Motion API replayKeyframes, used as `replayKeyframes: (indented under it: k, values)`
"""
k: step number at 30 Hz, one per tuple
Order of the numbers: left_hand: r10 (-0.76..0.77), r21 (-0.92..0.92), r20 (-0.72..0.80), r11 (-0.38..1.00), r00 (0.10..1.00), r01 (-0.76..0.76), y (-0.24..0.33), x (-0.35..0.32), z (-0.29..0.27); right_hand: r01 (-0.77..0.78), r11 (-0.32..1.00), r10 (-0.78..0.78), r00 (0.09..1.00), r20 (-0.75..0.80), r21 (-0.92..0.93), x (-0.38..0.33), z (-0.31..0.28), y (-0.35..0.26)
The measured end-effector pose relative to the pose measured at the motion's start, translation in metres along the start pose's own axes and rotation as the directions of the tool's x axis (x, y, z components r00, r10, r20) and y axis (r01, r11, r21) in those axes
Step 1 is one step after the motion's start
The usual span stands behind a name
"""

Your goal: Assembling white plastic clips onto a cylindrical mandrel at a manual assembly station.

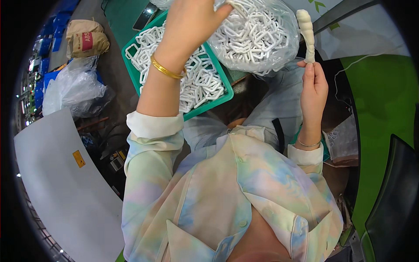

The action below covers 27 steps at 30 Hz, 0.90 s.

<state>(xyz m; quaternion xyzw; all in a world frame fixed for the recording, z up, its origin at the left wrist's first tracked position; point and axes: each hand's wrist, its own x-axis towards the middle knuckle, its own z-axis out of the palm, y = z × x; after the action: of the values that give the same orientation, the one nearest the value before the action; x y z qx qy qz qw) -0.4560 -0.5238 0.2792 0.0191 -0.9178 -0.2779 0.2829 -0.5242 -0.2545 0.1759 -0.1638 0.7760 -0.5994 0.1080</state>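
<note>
My right hand (pixel 315 83) is closed round the lower end of a lumpy, cream-coloured stick (pixel 306 32), which looks wrapped in ridges and points upward. At the top edge, my left hand (pixel 194 22) reaches over a green crate (pixel 224 96) toward a clear plastic bag (pixel 286 56). Its thumb is at the bag's white plastic links (pixel 248 37); the picture's edge cuts off most of the fingers, so their grip is hidden. More white plastic links (pixel 198 85) fill the crate beneath my left forearm.
A phone (pixel 145 16) lies beyond the crate. To the left are a brown paper sack (pixel 87 38), crumpled clear plastic (pixel 72 89) and a grey panel (pixel 65 170). A white cable (pixel 349 65) runs at the right, near a dark chair-like edge (pixel 393 196).
</note>
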Motion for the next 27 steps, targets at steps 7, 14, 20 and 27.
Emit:
replayKeyframes:
  k: [7,14,20,27]
  values:
    - [-0.285,0.268,0.122,0.932,0.951,0.245,-0.009,0.001,0.009,0.007,1.0,-0.007,1.0,0.012,0.018,0.0,0.0,-0.001]
    - [-0.066,0.368,0.243,0.929,0.968,-0.029,-0.019,-0.046,0.111,0.016,1.0,-0.016,1.0,0.026,-0.015,0.0,0.005,-0.002]
    - [-0.114,0.346,0.269,0.938,0.956,0.014,-0.037,-0.03,0.118,-0.006,1.0,0.006,1.0,0.012,0.0,0.0,-0.004,0.0]
    - [-0.233,0.575,0.227,0.816,0.946,0.063,-0.06,-0.041,0.092,-0.032,0.999,0.032,0.999,-0.003,-0.013,0.0,-0.007,0.006]
